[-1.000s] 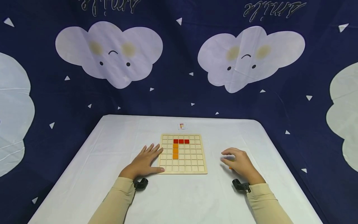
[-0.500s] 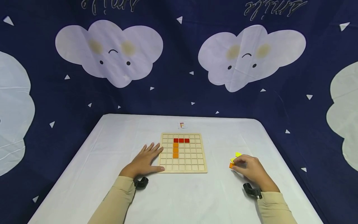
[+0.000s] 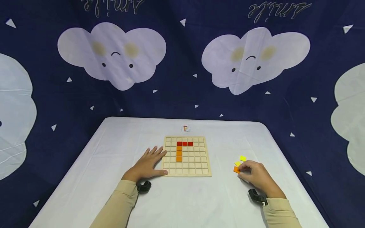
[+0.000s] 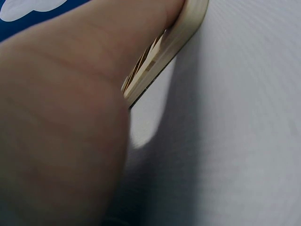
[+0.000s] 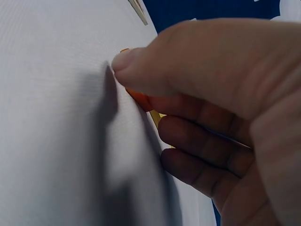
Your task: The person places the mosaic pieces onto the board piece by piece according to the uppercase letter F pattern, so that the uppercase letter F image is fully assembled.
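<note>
My left hand point(image 3: 146, 164) lies with fingers spread at the left side of a wooden grid board point(image 3: 196, 164), its fingertips and thumb on the rim. The left wrist view shows the thumb against the board's edge point(image 4: 153, 70). On the grid, red tiles point(image 3: 184, 143) form a short row and orange tiles point(image 3: 179, 153) a column beneath its left end. To the right of the board, my right hand point(image 3: 258, 177) pinches a loose orange tile point(image 3: 236, 169) between thumb and forefinger, low over the table. Beside it lie two yellow tiles point(image 3: 242, 158). The right wrist view shows the orange tile point(image 5: 139, 100) partly hidden behind the thumb.
A small pattern card point(image 3: 185, 128) lies beyond the board's far edge. The table point(image 3: 137, 133) has a white cover, and a dark blue cloud-print cloth point(image 3: 182, 95) hangs behind it. Each wrist carries a black camera point(image 3: 257, 196).
My right hand has moved right and slightly down, uncovering the yellow tiles, and its thumb and forefinger have closed at the orange tile. The left hand and board stay put.
</note>
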Tool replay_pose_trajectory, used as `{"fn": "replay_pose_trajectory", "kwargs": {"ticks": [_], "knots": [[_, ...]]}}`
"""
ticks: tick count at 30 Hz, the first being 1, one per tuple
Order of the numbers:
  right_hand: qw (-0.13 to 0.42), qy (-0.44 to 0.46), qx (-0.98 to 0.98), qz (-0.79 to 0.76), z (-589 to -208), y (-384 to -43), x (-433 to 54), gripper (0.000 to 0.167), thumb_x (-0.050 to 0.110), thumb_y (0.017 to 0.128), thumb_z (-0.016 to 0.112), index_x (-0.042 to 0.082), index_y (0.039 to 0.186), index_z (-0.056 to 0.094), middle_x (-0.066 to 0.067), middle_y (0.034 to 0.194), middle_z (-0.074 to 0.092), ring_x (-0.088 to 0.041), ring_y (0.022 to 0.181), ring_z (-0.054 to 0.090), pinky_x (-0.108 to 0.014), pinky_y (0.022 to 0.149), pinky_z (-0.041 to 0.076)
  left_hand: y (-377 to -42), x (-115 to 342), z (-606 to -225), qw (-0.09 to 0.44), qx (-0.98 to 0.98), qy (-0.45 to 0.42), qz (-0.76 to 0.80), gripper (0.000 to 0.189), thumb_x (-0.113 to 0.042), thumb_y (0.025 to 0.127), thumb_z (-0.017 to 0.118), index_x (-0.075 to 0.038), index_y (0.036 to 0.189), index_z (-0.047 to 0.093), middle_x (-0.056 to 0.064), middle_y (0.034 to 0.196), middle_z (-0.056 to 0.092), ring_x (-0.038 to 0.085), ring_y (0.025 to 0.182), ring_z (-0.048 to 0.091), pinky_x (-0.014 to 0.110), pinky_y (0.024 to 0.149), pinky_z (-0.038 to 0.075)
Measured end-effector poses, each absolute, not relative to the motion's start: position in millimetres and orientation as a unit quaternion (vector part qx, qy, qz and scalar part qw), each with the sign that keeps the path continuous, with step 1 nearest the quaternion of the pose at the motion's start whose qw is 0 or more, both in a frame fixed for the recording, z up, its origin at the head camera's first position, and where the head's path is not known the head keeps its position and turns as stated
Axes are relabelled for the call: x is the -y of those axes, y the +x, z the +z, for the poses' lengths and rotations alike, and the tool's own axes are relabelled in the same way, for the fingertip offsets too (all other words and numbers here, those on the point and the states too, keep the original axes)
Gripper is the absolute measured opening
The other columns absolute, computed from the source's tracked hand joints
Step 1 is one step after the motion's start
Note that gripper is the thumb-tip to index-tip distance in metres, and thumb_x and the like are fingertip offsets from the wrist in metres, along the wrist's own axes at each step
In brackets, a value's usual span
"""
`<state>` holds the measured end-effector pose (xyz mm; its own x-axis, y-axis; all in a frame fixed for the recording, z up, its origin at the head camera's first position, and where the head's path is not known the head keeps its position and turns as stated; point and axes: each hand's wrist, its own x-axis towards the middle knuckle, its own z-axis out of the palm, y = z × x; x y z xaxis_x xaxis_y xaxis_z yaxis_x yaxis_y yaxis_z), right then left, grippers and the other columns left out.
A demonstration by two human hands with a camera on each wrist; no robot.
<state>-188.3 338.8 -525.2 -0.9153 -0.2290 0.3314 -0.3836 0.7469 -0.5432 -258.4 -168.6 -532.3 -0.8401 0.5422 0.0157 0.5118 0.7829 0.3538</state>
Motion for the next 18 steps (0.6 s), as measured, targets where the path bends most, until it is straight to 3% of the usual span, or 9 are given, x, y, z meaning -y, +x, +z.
{"fn": "replay_pose_trajectory", "kwargs": {"ticks": [11,18], "knots": [[0.174,0.175,0.923,0.294,-531.1,-189.8,-337.2,0.032,-0.003,0.071,0.095,0.012,0.094,0.079,0.007,0.094,0.073,-0.013,0.085,0.069,-0.029,0.077,0.058,-257.9,168.9,-534.3,0.038,-0.942,0.283,0.176,0.106,-0.078,0.087,0.064,-0.014,0.165,0.037,0.01,0.172,0.024,0.034,0.158,0.012,0.054,0.126,0.002],[0.18,0.167,0.923,0.296,-529.0,-189.7,-335.1,0.029,-0.001,0.072,0.095,0.01,0.094,0.079,0.003,0.094,0.074,-0.018,0.085,0.071,-0.033,0.077,0.058,-256.9,168.3,-532.2,0.036,-0.941,0.285,0.181,0.104,-0.077,0.087,0.065,-0.013,0.165,0.039,0.011,0.171,0.025,0.036,0.158,0.014,0.055,0.126,0.003]]}}
